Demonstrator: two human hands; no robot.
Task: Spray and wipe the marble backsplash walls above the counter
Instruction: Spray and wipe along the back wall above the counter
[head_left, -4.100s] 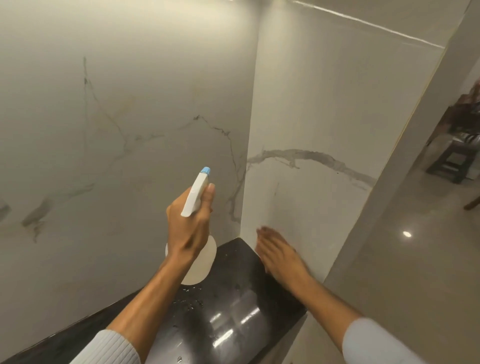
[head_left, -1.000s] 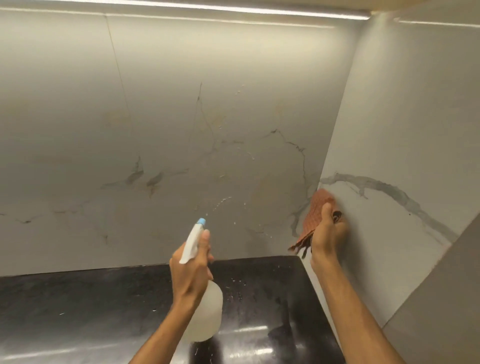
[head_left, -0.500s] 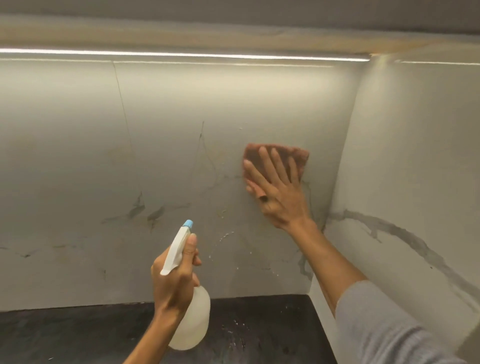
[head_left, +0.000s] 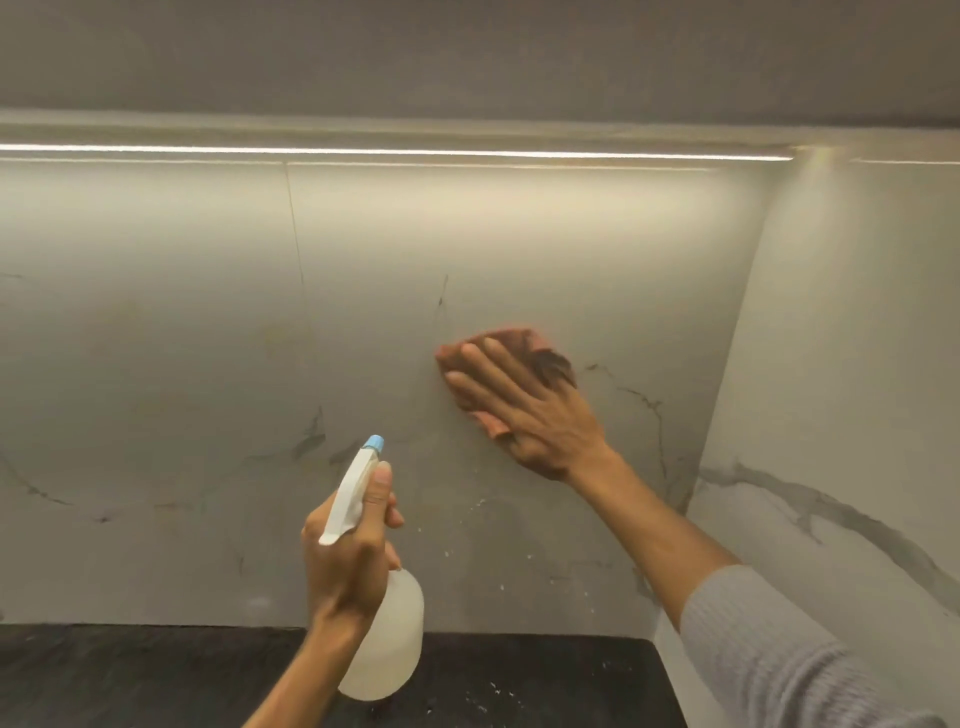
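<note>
The marble backsplash (head_left: 260, 364) fills the view ahead of me, pale grey with thin dark veins, and meets a side wall (head_left: 831, 364) in a corner at about three o'clock. A lit strip (head_left: 395, 152) runs along the top of it at twelve o'clock, under a dark overhang. White droplets speckle the lower wall between five and six o'clock of my right hand.

The spray bottle (head_left: 387, 639) is the only container: a cloudy, translucent body with a white trigger head and a light blue nozzle tip pointing up toward the wall at about one o'clock. I cannot tell how much liquid is in it. It hangs above the black counter (head_left: 130, 675) at six o'clock, which carries scattered white specks near the corner.

My left hand (head_left: 348, 561) is wrapped closed around the bottle's neck, thumb lying up along the white head. It covers the trigger, so I cannot tell whether that is pressed.

My right hand (head_left: 524, 410) is spread flat and wide, fingers aimed at about ten o'clock, pressing a reddish-brown cloth (head_left: 524, 340) against the backsplash. The cloth shows past my fingertips and under the thumb side; its edges look blurred. My grey sleeve (head_left: 779, 660) comes in from five o'clock.
</note>
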